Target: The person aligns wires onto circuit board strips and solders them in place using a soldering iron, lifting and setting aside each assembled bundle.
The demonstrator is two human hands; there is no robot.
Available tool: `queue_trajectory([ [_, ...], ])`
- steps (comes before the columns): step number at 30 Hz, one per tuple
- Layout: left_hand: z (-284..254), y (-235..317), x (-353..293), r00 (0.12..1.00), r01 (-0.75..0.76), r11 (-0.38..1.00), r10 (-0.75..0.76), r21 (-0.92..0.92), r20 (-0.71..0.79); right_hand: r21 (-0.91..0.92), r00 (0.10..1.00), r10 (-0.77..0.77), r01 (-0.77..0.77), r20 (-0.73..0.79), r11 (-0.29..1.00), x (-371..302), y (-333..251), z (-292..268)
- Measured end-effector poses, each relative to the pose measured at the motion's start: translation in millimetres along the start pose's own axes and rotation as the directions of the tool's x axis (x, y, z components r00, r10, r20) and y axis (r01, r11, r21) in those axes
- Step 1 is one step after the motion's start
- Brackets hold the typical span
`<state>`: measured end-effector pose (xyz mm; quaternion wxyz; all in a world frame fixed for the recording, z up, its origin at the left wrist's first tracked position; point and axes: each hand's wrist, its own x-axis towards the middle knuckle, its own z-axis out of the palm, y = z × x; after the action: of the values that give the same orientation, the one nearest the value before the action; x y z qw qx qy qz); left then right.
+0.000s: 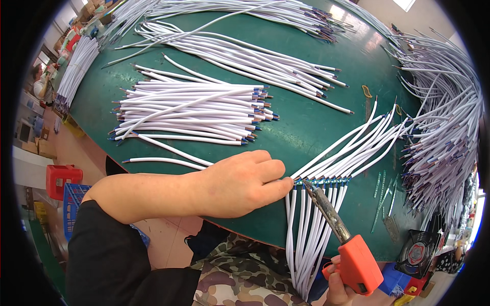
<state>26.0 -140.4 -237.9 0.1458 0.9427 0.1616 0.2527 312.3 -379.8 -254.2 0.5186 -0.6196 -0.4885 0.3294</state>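
Observation:
My left hand reaches across from the left with its fingers closed. Its fingertips are at the left end of a narrow green circuit board strip; what they pinch is hidden. White cables run from the strip toward the upper right, and other white cables hang from it over the near table edge. A soldering iron with a red pistol-shaped handle is in my right hand at the lower right. Its dark tip meets the strip just beside my left fingertips.
Short white cables lie piled left of centre on the green table, with longer bundles behind. A large cable heap stands at the right. Thin green strips and a small black fan are near the right edge.

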Motion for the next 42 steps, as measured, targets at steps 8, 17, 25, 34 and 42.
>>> queue_trajectory([
  [8, -0.7, -0.5, -0.7, 0.999, -0.036, 0.999, 0.036, 0.010, 0.031, 0.025, 0.993, 0.105, -0.104, -0.046, 0.994, -3.8, -1.2, 2.0],
  [17, 0.7, -2.5, -1.8, 1.000, -0.020, 1.000, 0.020, -0.019, 0.008, 0.003, 0.998, 0.040, -0.040, 0.038, 0.999, -0.5, 1.6, -2.2],
  [25, 1.0, -3.1, -2.1, 1.000, -0.020, 0.999, 0.020, -0.033, -0.005, 0.018, 0.998, 0.056, -0.056, 0.022, 0.998, -3.7, 4.8, -4.6],
  [34, -0.9, 0.3, -1.2, 0.999, -0.038, 0.999, 0.038, 0.012, 0.035, -0.015, 0.998, -0.037, 0.038, 0.045, 0.999, -2.8, 12.6, -6.7],
  [42, -1.1, 1.9, 0.0, 0.998, -0.037, 0.999, 0.036, 0.016, 0.047, 0.890, 0.623, 0.719, -0.457, 0.310, 0.012, -9.5, 40.9, -28.9],
])
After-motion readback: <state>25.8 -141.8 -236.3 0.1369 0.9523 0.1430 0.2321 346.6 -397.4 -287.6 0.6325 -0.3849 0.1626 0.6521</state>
